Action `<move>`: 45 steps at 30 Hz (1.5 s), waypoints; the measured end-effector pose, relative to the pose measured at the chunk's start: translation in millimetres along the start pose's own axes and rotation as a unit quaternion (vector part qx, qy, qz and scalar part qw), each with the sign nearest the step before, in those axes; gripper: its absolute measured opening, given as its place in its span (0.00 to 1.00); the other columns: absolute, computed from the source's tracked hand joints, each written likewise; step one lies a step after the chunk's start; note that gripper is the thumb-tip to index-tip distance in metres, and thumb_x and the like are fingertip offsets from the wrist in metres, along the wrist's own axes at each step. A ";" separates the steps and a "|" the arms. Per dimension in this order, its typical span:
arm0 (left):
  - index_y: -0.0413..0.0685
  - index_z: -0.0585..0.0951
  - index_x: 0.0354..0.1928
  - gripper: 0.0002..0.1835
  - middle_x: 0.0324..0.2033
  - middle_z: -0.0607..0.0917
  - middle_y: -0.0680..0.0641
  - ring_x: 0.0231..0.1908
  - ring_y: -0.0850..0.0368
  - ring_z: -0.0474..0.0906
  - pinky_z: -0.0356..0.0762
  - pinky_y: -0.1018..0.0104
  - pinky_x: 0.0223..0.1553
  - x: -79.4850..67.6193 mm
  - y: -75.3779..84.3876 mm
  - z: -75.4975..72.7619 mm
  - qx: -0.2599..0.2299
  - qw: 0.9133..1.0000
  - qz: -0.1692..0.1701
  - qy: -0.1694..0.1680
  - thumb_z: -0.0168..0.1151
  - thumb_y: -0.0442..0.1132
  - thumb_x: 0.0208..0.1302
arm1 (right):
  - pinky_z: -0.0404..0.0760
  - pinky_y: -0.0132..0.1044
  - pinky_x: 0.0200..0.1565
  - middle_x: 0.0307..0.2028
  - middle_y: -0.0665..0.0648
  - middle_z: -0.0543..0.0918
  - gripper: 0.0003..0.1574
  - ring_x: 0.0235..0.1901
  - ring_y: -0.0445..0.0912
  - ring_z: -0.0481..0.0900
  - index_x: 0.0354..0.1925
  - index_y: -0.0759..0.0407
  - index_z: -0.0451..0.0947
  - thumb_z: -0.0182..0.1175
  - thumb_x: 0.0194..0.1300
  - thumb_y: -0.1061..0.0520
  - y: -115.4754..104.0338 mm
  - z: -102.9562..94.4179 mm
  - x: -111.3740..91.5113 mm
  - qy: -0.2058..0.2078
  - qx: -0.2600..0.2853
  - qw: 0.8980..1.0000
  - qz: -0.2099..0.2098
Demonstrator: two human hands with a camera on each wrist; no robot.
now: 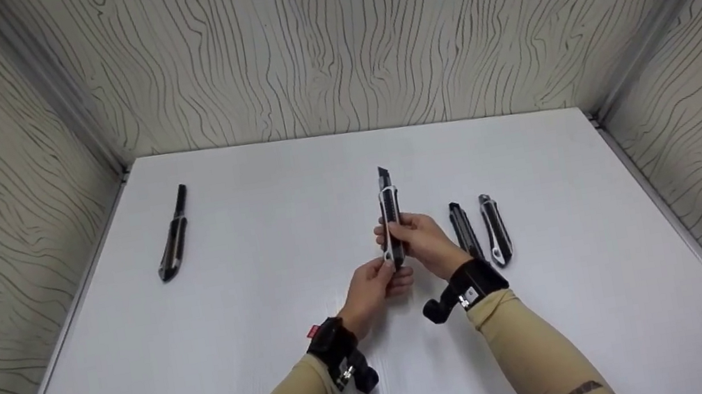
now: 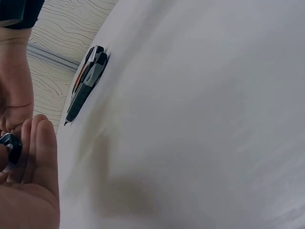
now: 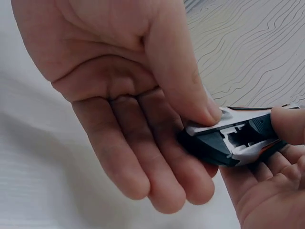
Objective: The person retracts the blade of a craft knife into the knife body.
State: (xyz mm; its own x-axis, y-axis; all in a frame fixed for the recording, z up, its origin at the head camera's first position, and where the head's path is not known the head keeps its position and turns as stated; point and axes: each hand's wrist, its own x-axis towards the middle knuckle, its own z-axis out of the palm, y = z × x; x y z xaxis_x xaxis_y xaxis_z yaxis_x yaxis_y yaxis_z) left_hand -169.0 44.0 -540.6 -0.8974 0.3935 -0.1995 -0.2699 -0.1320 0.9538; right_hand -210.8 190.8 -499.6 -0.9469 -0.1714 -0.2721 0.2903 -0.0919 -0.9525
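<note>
Over the middle of the table, both hands hold one black-and-white utility knife, its blade pointing away from me and showing past the front of the body. My right hand grips the body, thumb laid along the top near the slider. At the rear end, the thumb and forefinger of my left hand pinch the knife; its other fingers extend beneath. The right wrist view shows the left thumb on the dark rear end and the right thumb farther up the body.
Two more utility knives lie right of the hands, a dark one partly behind the right wrist and a black-and-white one. Another knife with a dark, narrow front lies far left. Wood-patterned walls enclose the white table.
</note>
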 end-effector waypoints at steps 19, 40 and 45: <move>0.27 0.74 0.55 0.20 0.41 0.87 0.40 0.38 0.59 0.85 0.85 0.62 0.46 0.1 -0.1 0.0 0.011 1.000 -0.014 0.014 0.45 0.39 0.76 | 0.80 0.35 0.52 0.55 0.66 0.81 0.23 0.45 0.42 0.83 0.63 0.70 0.67 0.50 0.73 0.63 4.3 1.0 1.0 0.020 -0.013 1.000 -0.002; 0.25 0.74 0.53 0.19 0.39 0.87 0.39 0.36 0.59 0.85 0.85 0.62 0.45 -0.8 -1.4 -0.6 0.010 1.000 -0.010 0.021 0.44 0.37 0.76 | 0.74 0.46 0.64 0.58 0.67 0.79 0.24 0.51 0.47 0.82 0.64 0.69 0.66 0.50 0.71 0.66 5.9 3.7 0.8 0.026 -0.022 0.999 0.005; 0.26 0.74 0.54 0.19 0.40 0.88 0.39 0.36 0.58 0.86 0.85 0.63 0.45 0.6 -2.0 -1.3 0.002 1.000 -0.015 0.023 0.44 0.37 0.76 | 0.74 0.45 0.63 0.60 0.68 0.77 0.26 0.52 0.47 0.82 0.65 0.69 0.64 0.50 0.71 0.67 5.6 3.4 1.3 0.016 -0.030 0.999 0.003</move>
State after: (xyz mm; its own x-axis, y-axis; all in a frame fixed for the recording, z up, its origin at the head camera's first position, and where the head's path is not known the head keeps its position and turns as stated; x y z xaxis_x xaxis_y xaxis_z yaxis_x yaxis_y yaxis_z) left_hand -169.5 43.3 -542.9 -0.9045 0.3542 -0.2374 -0.2949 -0.1174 0.9483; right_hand -209.9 186.7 -504.8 -0.9491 -0.1406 -0.2818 0.2889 -0.0323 -0.9568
